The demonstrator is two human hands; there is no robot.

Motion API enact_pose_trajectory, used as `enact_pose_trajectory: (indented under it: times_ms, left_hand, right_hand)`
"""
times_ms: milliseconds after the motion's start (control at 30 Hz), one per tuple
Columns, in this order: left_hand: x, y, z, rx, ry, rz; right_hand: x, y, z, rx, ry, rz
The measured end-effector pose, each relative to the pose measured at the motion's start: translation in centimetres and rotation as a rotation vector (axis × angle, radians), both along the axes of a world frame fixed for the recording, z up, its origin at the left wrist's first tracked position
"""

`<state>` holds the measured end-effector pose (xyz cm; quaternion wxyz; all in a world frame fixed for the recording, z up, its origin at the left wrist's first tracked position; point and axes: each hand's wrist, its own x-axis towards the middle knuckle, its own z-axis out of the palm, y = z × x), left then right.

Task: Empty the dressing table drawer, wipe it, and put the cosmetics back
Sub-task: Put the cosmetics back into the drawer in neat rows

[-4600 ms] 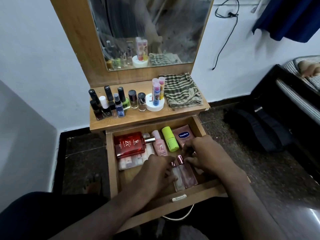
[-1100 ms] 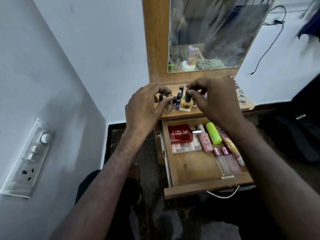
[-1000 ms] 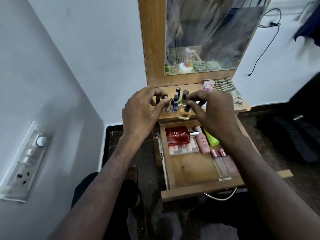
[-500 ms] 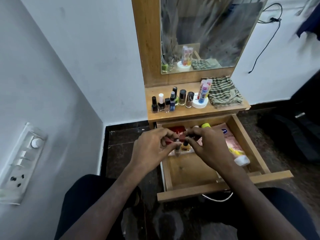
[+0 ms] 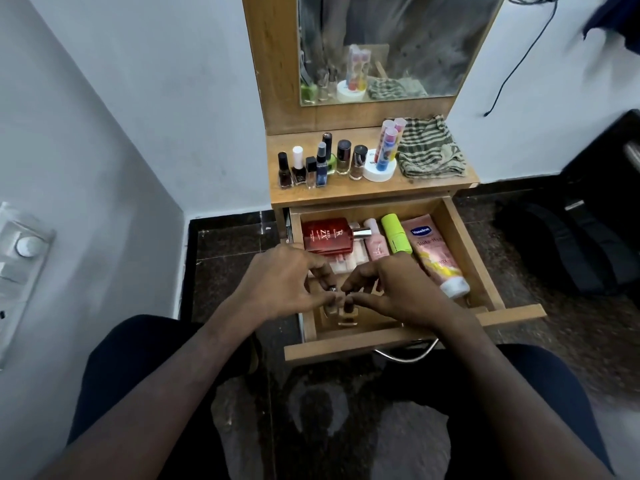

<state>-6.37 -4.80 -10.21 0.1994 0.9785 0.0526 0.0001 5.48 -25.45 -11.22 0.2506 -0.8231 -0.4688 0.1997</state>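
A wooden dressing bench (image 5: 367, 194) stands against a white wall, its drawer (image 5: 485, 271) pulled open over dark stone floor. Inside the drawer's front, the left hand (image 5: 282, 284) pinches one small bottle (image 5: 329, 308) and the right hand (image 5: 394, 289) another (image 5: 347, 315). Behind them lie a red perfume (image 5: 327, 235) and pink tube (image 5: 433, 252).

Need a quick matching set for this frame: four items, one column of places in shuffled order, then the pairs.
Things:
1. red perfume bottle
2. Vaseline tube
3. striped cloth
4. small amber bottle

Places:
A. tabletop, right side, below the mirror
B. drawer, near front, under both hands
C. drawer, back left corner
D. drawer, along the right wall

Pairs: 1-C, 2-D, 3-A, 4-B
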Motion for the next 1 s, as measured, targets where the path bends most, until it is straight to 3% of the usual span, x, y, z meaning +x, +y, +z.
enact_pose_trajectory:
  times_ms: [367,600,767,867,1000]
  left_hand:
    - [-0.2,-0.2,0.1,0.168,0.031,-0.201]
    - [-0.2,0.1,-0.4,0.092,0.05,-0.243]
    - [-0.3,0.7,-0.7,0.069,0.078,-0.314]
    - [-0.1,1.4,-1.1,0.091,0.019,-0.268]
    - [0.6,2.3,-1.7,0.025,-0.094,-0.18]
  right_hand:
    - [-0.4,-0.1,0.2,-0.021,0.088,0.11]
    - [0.2,-0.8,0.2,-0.03,0.113,0.103]
    - [0.2,-1.1,0.2,-0.064,0.239,0.085]
    - [0.8,-1.2,-0.2,-0.175,0.224,0.016]
    - [0.5,-0.3,-0.7,-0.371,0.187,0.125]
